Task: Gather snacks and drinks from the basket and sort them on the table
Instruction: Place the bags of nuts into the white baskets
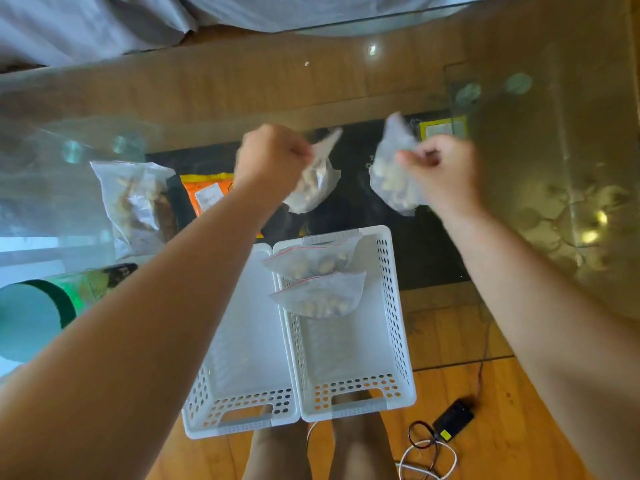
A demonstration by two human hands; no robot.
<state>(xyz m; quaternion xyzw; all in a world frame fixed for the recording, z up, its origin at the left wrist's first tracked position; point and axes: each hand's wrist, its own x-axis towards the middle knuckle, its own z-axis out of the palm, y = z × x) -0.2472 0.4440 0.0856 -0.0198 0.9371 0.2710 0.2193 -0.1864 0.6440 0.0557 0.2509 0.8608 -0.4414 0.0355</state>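
Observation:
My left hand [270, 157] is shut on the top of a small clear bag of nuts [317, 185], which hangs above the glass table [311, 88]. My right hand [440, 171] grips a second clear bag of nuts [391, 174] at about the same height. Below them stand two white perforated baskets side by side. The right basket [398, 341] holds two more zip bags of nuts [318, 296]; the left basket [242, 341] shows no contents. On the table to the left lie a larger clear snack bag [135, 202] and an orange packet [207, 192].
A green cylindrical container [38, 306] lies at the left edge, partly behind my forearm. A yellow-edged packet [440, 128] sits behind my right hand. On the wooden floor at the lower right lie a black device [453, 419] and coiled cables [426, 455]. My legs show under the baskets.

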